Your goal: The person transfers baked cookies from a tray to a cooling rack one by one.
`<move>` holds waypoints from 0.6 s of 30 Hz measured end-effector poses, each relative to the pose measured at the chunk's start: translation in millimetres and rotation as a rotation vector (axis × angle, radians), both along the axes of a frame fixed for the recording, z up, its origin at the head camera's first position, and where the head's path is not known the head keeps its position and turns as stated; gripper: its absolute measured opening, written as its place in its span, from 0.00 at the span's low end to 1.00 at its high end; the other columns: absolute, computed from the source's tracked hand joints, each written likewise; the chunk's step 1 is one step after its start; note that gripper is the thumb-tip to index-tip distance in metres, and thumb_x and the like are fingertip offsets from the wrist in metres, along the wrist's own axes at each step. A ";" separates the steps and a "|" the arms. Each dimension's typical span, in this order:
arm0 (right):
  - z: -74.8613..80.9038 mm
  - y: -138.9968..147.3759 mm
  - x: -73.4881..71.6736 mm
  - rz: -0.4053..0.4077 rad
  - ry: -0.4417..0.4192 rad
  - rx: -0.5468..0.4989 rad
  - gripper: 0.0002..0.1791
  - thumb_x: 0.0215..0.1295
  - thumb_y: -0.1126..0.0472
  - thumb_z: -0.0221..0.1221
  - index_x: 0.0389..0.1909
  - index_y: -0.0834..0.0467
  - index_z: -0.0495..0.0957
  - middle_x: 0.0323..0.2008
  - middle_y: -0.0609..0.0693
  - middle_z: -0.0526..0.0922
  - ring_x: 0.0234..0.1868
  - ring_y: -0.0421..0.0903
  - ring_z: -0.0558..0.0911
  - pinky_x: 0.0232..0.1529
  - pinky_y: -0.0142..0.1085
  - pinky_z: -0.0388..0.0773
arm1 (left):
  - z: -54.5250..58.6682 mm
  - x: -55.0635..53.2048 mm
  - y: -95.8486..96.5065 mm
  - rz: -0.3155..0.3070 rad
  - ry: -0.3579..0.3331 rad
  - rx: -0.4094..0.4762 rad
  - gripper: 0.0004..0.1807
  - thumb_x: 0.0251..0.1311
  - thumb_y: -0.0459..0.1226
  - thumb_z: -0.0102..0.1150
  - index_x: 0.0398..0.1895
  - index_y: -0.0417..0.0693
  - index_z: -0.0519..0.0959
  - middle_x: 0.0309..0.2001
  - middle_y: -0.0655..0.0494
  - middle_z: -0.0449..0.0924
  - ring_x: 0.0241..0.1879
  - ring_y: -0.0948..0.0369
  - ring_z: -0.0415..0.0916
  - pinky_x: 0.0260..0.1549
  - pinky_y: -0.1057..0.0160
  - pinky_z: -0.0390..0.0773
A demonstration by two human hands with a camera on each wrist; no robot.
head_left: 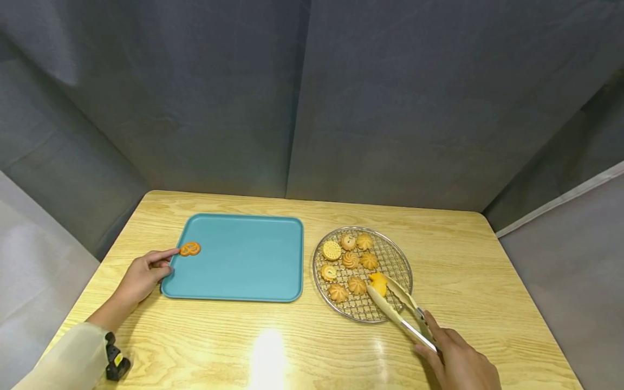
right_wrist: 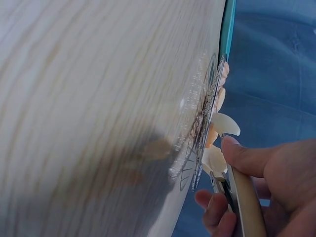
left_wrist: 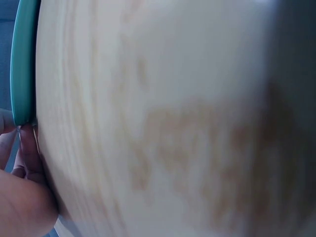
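Note:
My left hand (head_left: 141,276) pinches the left edge of a teal tray (head_left: 244,257); in the left wrist view, fingers (left_wrist: 30,153) reach under its rim. A pretzel (head_left: 190,248) lies on the tray near my index fingertip. My right hand (head_left: 460,357) grips metal tongs (head_left: 414,330) with cream tips. These tips stand on either side of a yellow-orange, pineapple-shaped cookie (head_left: 378,284) on a round wire rack (head_left: 390,254). Whether they press on it I cannot tell. In the right wrist view, the tongs (right_wrist: 244,197) lie beneath my thumb.
Several other cookies lie on the rack, among them a round yellow one (head_left: 331,250) and a swirled one (head_left: 350,260). Tray and rack sit side by side on a wooden table (head_left: 219,341). Grey curtains (head_left: 390,108) hang behind the table and along its sides.

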State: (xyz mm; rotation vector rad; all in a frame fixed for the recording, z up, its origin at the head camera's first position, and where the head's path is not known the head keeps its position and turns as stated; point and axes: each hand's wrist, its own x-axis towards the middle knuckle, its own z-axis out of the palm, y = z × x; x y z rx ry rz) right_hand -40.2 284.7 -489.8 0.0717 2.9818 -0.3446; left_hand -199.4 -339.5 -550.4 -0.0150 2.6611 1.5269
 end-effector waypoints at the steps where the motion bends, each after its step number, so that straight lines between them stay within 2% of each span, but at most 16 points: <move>1: 0.4 0.2 -0.4 0.000 -0.008 -0.002 0.43 0.70 0.38 0.62 0.78 0.58 0.65 0.53 0.63 0.84 0.29 0.48 0.86 0.23 0.42 0.77 | 0.4 0.5 0.2 0.001 0.001 -0.001 0.25 0.70 0.28 0.57 0.70 0.34 0.73 0.52 0.40 0.73 0.38 0.66 0.70 0.26 0.67 0.74; 6: 1.6 2.1 -1.8 0.005 -0.025 -0.008 0.44 0.70 0.38 0.62 0.78 0.59 0.64 0.54 0.64 0.84 0.32 0.52 0.87 0.26 0.45 0.80 | 2.9 3.2 1.7 0.009 0.004 -0.009 0.25 0.70 0.28 0.57 0.70 0.34 0.74 0.52 0.40 0.73 0.38 0.66 0.71 0.27 0.68 0.75; 12: 3.7 4.9 -3.4 0.013 -0.028 -0.011 0.45 0.70 0.34 0.59 0.78 0.59 0.64 0.54 0.62 0.83 0.31 0.49 0.86 0.24 0.42 0.77 | 4.9 6.7 1.8 0.016 0.000 -0.023 0.25 0.69 0.28 0.57 0.70 0.34 0.74 0.52 0.39 0.73 0.38 0.66 0.70 0.26 0.68 0.74; 18: 5.9 4.2 -3.4 0.043 0.064 0.001 0.43 0.69 0.36 0.62 0.76 0.57 0.68 0.52 0.58 0.85 0.31 0.48 0.86 0.23 0.44 0.77 | 6.2 9.6 2.7 0.026 -0.011 -0.023 0.26 0.69 0.27 0.57 0.70 0.35 0.74 0.54 0.38 0.73 0.39 0.66 0.70 0.26 0.68 0.74</move>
